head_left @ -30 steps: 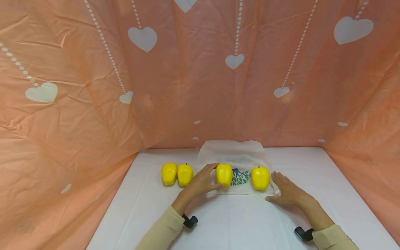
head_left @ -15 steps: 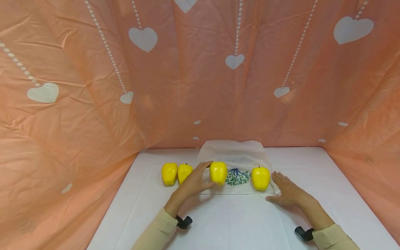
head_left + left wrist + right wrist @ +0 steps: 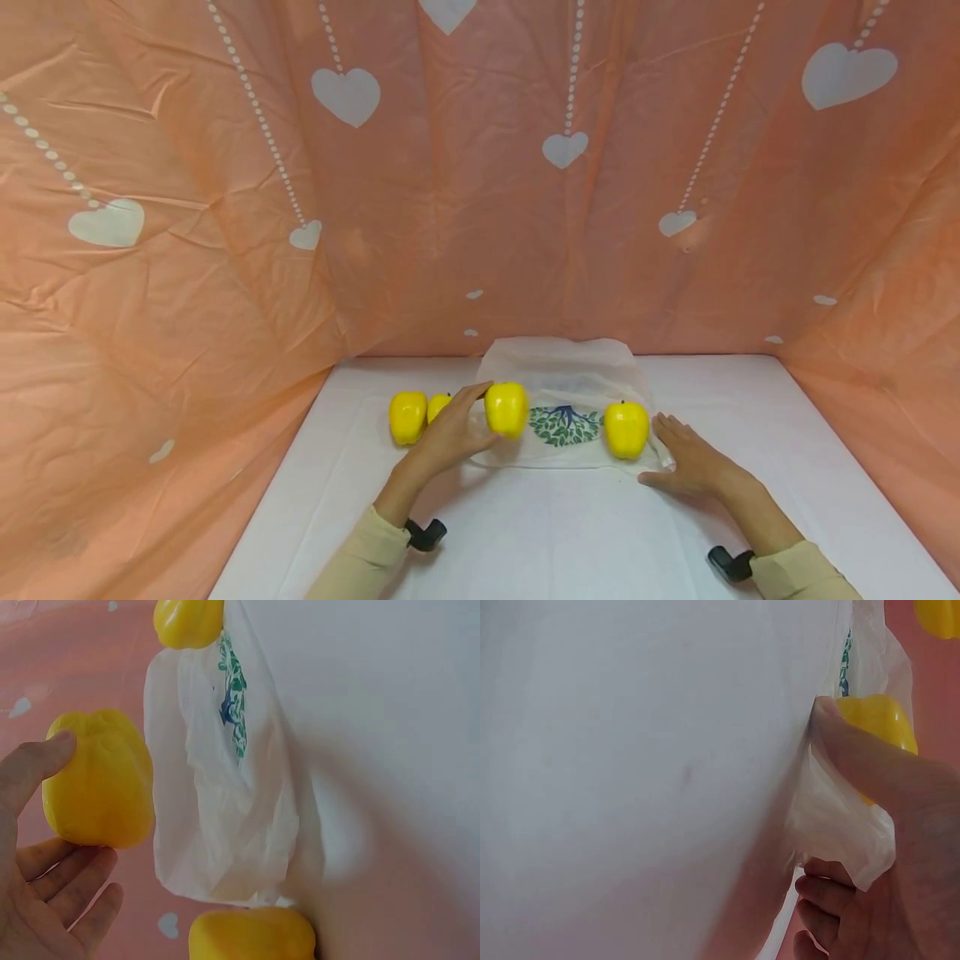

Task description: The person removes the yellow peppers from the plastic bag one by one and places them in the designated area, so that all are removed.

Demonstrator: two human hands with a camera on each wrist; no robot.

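Observation:
My left hand (image 3: 441, 435) grips a yellow bell pepper (image 3: 507, 410) between thumb and fingers, over the left part of a whitish plastic bag (image 3: 558, 362) with a tree print. In the left wrist view, the thumb presses one side of this pepper (image 3: 101, 787) and fingertips meet the other. Another yellow bell pepper (image 3: 626, 430) sits on the bag's right part. Close beside it, my right hand (image 3: 693, 458) rests at the bag's right edge, fingers extended and thumb apart. In the right wrist view, crumpled bag plastic (image 3: 840, 817) lies between thumb and fingers.
Left of the bag stand two more yellow bell peppers, one outermost (image 3: 408, 417) and one (image 3: 437, 406) partly hidden by my left hand. A white cloth (image 3: 555, 533) covers the table. Orange sheeting (image 3: 480, 208) with white hearts hangs behind and at both sides.
My left hand has moved left and slightly up with the bell pepper, uncovering more of the tree print and hiding more of a standing pepper. My right hand has stayed in place.

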